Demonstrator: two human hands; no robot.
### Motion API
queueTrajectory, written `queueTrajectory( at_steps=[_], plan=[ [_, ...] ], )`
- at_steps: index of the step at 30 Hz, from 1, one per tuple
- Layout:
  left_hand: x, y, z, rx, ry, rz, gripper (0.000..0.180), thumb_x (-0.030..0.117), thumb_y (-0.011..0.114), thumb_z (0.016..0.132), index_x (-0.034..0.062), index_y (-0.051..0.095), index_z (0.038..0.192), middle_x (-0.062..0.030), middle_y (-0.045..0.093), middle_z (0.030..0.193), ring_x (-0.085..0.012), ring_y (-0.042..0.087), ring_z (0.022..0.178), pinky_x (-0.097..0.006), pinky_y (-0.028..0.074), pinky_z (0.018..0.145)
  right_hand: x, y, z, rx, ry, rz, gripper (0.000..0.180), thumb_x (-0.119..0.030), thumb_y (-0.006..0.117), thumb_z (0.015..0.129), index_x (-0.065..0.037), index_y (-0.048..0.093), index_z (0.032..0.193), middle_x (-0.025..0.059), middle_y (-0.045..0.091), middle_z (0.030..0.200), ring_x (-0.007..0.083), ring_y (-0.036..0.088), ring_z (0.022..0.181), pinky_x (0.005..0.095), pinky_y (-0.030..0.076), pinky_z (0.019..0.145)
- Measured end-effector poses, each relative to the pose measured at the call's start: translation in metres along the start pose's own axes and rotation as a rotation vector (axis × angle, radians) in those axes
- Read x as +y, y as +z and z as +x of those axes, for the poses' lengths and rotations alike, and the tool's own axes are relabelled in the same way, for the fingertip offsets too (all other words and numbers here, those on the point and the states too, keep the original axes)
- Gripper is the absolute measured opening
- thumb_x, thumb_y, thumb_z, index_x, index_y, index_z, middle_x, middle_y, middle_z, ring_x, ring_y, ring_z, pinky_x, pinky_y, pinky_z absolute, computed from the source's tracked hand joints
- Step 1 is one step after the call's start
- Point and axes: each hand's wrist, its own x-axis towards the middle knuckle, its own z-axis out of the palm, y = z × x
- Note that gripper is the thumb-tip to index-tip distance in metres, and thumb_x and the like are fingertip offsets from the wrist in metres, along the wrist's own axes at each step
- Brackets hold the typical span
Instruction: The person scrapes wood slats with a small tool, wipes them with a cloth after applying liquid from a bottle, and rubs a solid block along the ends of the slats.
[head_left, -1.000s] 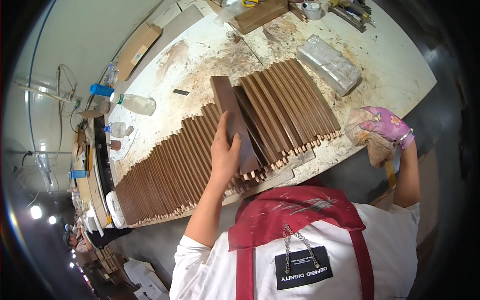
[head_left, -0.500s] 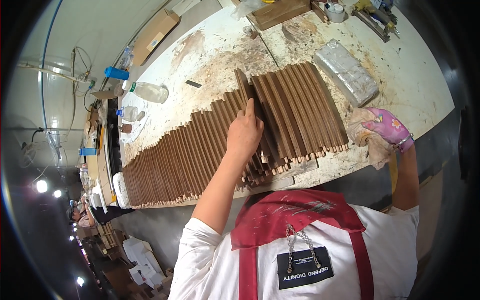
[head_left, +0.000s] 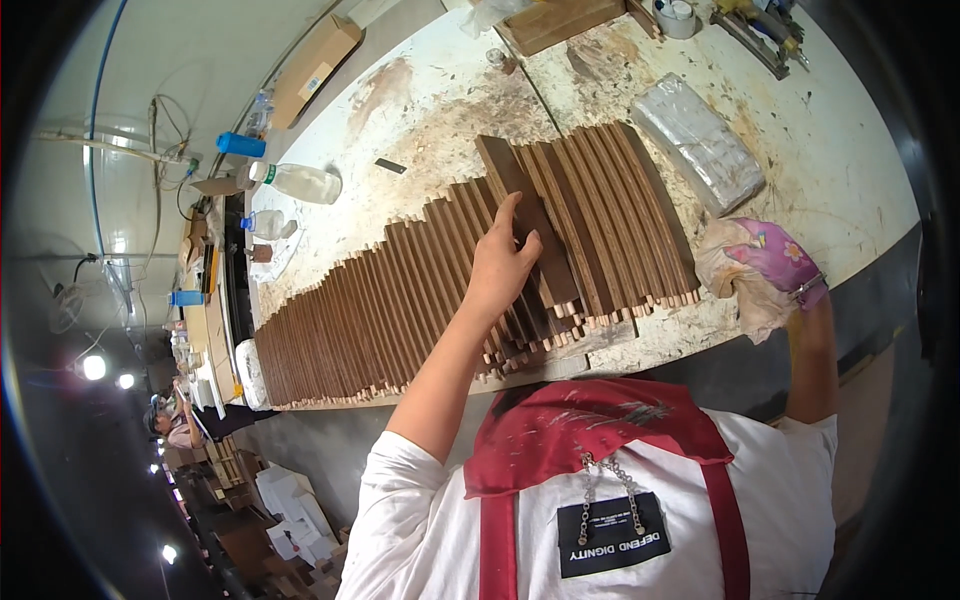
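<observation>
Dark brown slats [head_left: 440,265], brown-stained white worktop [head_left: 820,180]
The glove [head_left: 778,255] is flower-patterned pink, the rag [head_left: 733,285] tan, the apron [head_left: 590,430] dark red.

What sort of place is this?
Probably a woodworking workshop: brown wooden slats with pale pegs at their near ends lie in a long row on a stained white workbench, and what looks like a nail gun lies toward the far side.

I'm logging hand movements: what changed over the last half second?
The dark-brown board beneath the left hand has turned: mostly narrow edge showed before, now its broad face is up. That hand has spread wider. The gloved right hand still holds the cloth; the wrapped block stays put.
</observation>
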Motion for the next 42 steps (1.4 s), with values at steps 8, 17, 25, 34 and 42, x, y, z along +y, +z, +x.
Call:
queueTrajectory(
  at_steps=[8,17,25,34,42],
  plan=[
    [-0.028,-0.016,0.002,-0.054,0.032,0.276,0.061,0.015,0.061,0.086,-0.0002,0.035,0.139,-0.0273,0.064,0.086,-0.0424,0.062,0.084,-0.047,0.049,0.075,0.034,0.005,0.019,-0.209,-0.080,-0.089,0.034,-0.029,0.055,0.092,-0.008,0.062,0.119,0.0206,0.058,0.117,0.0326,0.053,0.112,0.0401,0.043,0.095],
    [-0.008,-0.004,0.004,-0.007,0.090,0.262,0.053,0.017,0.062,0.084,0.0006,0.045,0.132,-0.0233,0.064,0.084,-0.0366,0.063,0.081,-0.044,0.050,0.078,0.001,0.012,0.014,-0.145,0.008,0.035,0.038,-0.026,0.061,0.086,0.000,0.061,0.113,0.0190,0.062,0.108,0.0317,0.058,0.106,0.0375,0.045,0.089],
    [-0.047,0.009,-0.003,-0.042,0.081,-0.206,0.043,0.014,0.063,0.084,0.0062,0.052,0.126,-0.0184,0.063,0.086,-0.0256,0.059,0.072,-0.036,0.048,0.073,-0.005,0.012,0.018,-0.146,0.042,0.093,0.041,-0.028,0.063,0.085,0.003,0.059,0.111,0.0152,0.064,0.099,0.0239,0.059,0.093,0.0343,0.045,0.084],
    [-0.027,0.025,-0.004,-0.017,0.202,0.233,0.045,0.016,0.064,0.085,0.0031,0.051,0.126,-0.0214,0.063,0.094,-0.0306,0.063,0.077,-0.038,0.049,0.072,0.004,0.012,0.013,-0.041,0.030,-0.095,0.060,-0.039,0.065,0.084,0.005,0.054,0.124,0.0191,0.062,0.115,0.0261,0.057,0.109,0.0332,0.042,0.094],
    [-0.024,0.017,0.002,-0.131,0.316,0.315,0.044,0.023,0.066,0.086,0.0009,0.056,0.122,-0.0218,0.066,0.087,-0.0361,0.065,0.081,-0.042,0.050,0.074,-0.006,0.022,0.032,-0.163,-0.031,-0.040,0.057,-0.024,0.066,0.087,-0.003,0.045,0.136,0.0158,0.061,0.119,0.0219,0.060,0.107,0.0321,0.047,0.090]
  ],
)
